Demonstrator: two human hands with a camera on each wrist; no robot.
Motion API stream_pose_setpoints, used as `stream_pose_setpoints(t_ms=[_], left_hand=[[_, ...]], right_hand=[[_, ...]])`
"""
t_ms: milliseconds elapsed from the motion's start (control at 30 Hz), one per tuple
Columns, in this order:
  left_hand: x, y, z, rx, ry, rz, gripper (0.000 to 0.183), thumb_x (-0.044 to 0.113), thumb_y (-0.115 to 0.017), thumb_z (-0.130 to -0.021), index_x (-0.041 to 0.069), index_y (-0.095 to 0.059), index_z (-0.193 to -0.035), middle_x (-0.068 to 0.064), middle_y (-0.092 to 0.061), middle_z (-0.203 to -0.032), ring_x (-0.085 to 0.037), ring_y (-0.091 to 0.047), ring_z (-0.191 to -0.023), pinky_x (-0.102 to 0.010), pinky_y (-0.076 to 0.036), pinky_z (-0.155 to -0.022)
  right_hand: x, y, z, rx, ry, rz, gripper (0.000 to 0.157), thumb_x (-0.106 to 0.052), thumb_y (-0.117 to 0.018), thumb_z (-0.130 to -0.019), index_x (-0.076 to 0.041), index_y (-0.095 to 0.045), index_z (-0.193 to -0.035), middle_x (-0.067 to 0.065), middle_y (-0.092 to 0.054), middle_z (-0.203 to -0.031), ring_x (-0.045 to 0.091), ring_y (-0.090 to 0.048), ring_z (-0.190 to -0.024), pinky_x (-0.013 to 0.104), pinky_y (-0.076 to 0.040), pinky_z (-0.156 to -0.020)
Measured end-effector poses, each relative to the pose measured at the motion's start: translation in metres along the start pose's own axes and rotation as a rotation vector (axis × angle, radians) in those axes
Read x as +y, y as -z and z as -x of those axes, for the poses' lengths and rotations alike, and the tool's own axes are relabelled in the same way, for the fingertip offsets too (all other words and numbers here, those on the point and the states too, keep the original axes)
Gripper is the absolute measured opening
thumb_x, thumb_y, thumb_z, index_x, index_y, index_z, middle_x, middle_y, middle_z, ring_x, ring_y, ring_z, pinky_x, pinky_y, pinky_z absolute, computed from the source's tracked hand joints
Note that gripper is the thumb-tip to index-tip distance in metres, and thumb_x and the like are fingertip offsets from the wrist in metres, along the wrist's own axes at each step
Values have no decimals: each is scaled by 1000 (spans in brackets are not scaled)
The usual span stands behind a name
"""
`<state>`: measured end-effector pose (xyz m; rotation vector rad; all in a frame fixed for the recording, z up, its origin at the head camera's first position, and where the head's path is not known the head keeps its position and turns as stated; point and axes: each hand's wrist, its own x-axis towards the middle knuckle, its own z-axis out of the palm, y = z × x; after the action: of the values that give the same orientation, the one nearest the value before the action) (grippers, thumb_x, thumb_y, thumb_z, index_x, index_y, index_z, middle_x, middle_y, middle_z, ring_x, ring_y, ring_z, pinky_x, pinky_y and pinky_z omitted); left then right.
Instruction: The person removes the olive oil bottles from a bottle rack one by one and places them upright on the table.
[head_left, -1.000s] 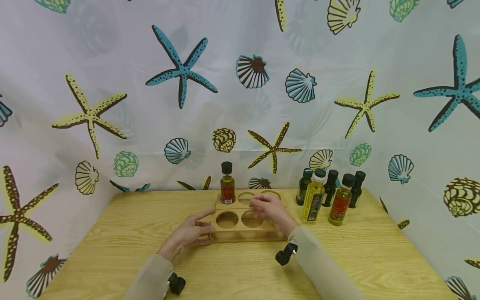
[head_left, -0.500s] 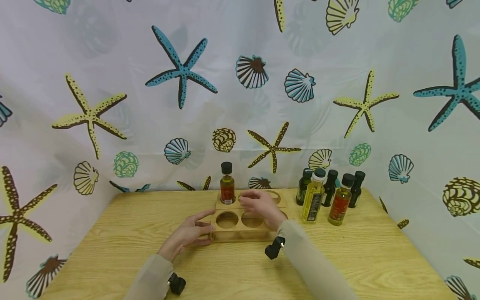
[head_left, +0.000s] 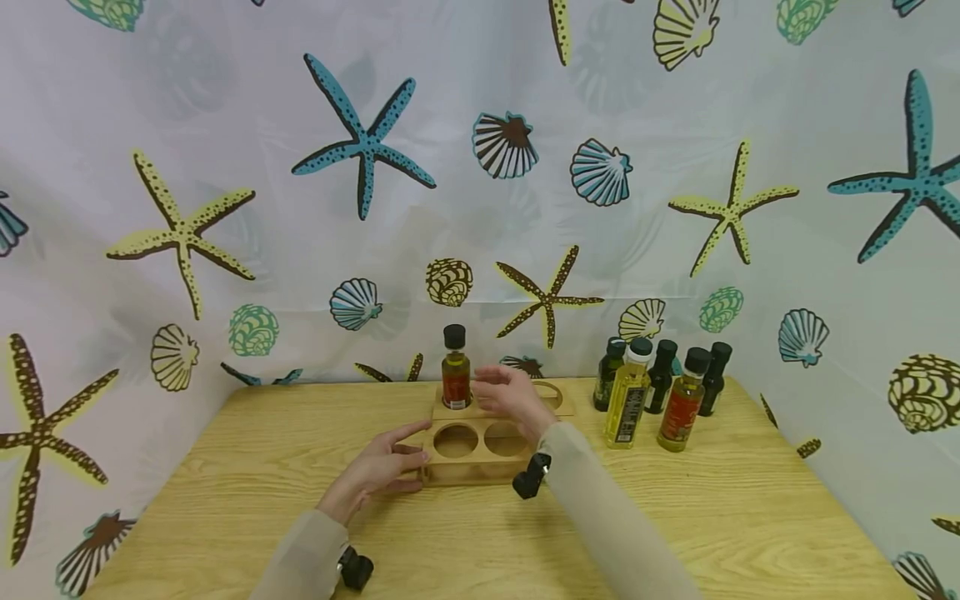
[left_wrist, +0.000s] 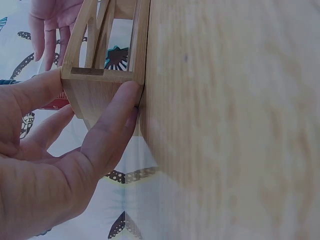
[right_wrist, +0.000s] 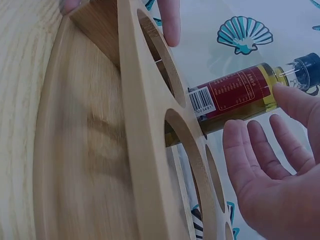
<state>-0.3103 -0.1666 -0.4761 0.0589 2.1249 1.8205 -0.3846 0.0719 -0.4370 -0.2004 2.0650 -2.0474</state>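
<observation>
A two-tier wooden rack point(head_left: 476, 472) with round holes stands on the table. A small bottle with a black cap and red label point(head_left: 456, 385) stands upright in its back left hole. My left hand point(head_left: 381, 463) touches the rack's left end, thumb and fingers spread against the end panel point(left_wrist: 95, 95) in the left wrist view. My right hand point(head_left: 513, 397) hovers over the rack's back row, just right of the bottle. In the right wrist view, its relaxed fingers lie close beside the bottle point(right_wrist: 235, 94); contact is not clear.
Several capped bottles stand in a cluster right of the rack, including a yellow oil bottle point(head_left: 627, 404) and a red-labelled one point(head_left: 678, 410). A patterned cloth point(head_left: 420, 225) hangs behind and beside the wooden table point(head_left: 300, 442).
My right hand has moved left over the rack, from its middle to beside the red-labelled bottle. My left hand has stayed at the rack's left end.
</observation>
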Motion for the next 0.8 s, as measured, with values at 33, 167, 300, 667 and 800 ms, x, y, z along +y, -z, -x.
stream_pose_setpoints(t_ms=[33,167,300,667,800], left_hand=[[0,0,0,2,2,-1,59,11,-63,-96,23,-42,-150,-27,-44,-139,-30,-57,-116,-44,-59,-81],[0,0,0,0,7,0,59,11,-63,-97,24,-42,-151,-27,-43,-140,-30,-57,-116,-44,-59,-82],[2,0,2,-10,9,-1,60,11,-61,-97,22,-39,-152,-28,-42,-140,-31,-56,-116,-45,-59,-83],[3,0,3,-15,9,2,60,12,-62,-97,23,-39,-152,-28,-41,-141,-31,-55,-117,-45,-59,-83],[2,1,1,-17,4,-1,60,13,-62,-97,23,-39,-152,-27,-41,-141,-31,-55,-117,-44,-59,-83]], right_hand=[[0,-1,-1,4,4,-6,43,-19,-69,-94,-7,-58,-134,14,-58,-132,35,-57,-123,45,-51,-101],[0,-2,-5,2,33,-22,49,-18,-68,-94,-5,-53,-140,16,-56,-135,33,-58,-122,48,-47,-104],[0,-5,-7,-10,57,-28,55,-18,-68,-94,-5,-49,-143,19,-54,-139,33,-58,-122,51,-44,-107],[2,-13,-13,11,80,-10,57,-21,-70,-93,-12,-49,-145,15,-55,-141,31,-56,-126,54,-41,-108],[1,-16,-13,12,77,-29,56,-21,-72,-91,-15,-51,-143,14,-54,-142,30,-55,-127,52,-42,-108]])
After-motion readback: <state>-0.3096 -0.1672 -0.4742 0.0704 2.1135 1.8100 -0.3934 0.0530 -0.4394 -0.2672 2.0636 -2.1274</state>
